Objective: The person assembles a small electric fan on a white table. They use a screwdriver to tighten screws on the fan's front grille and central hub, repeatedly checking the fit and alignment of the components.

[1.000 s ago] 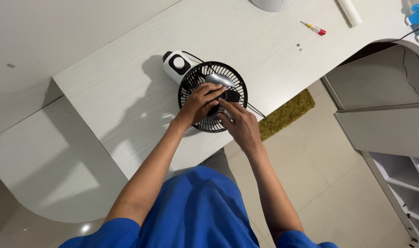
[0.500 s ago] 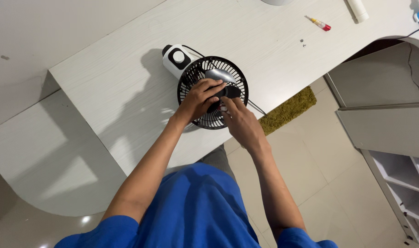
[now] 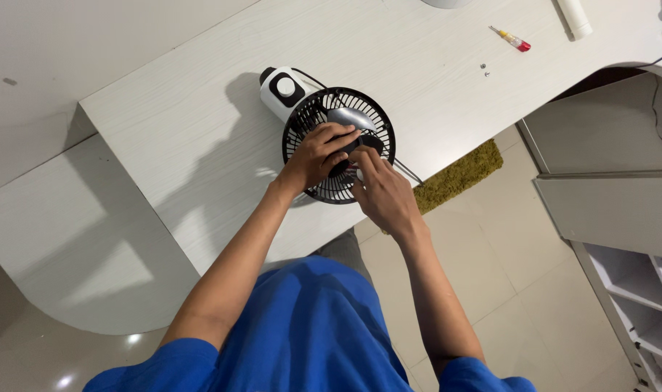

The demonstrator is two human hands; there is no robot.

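Seen from above, a small black desk fan (image 3: 338,145) lies on its back on a white wood-grain tabletop (image 3: 200,123), just beside the near edge, with its round wire guard facing up and a white base with a round knob (image 3: 282,88) at its far left side. The left hand (image 3: 318,156) rests on the middle of the guard, fingers curled narrowly around the black hub. The right hand (image 3: 383,194) meets it from the near side, its fingers pinched close at the same hub; what they grip is hidden. A grey blade (image 3: 351,118) shows through the grille. Open tabletop spreads to the left and far side of the fan. Well apart, toward the far right edge, lie a small screwdriver with a red and yellow handle (image 3: 512,38), two tiny screws (image 3: 484,70) and a white tube (image 3: 576,18). Below the near edge are tiled floor (image 3: 491,268) and a green mat (image 3: 458,174); grey cabinet panels (image 3: 607,167) stand to the right.
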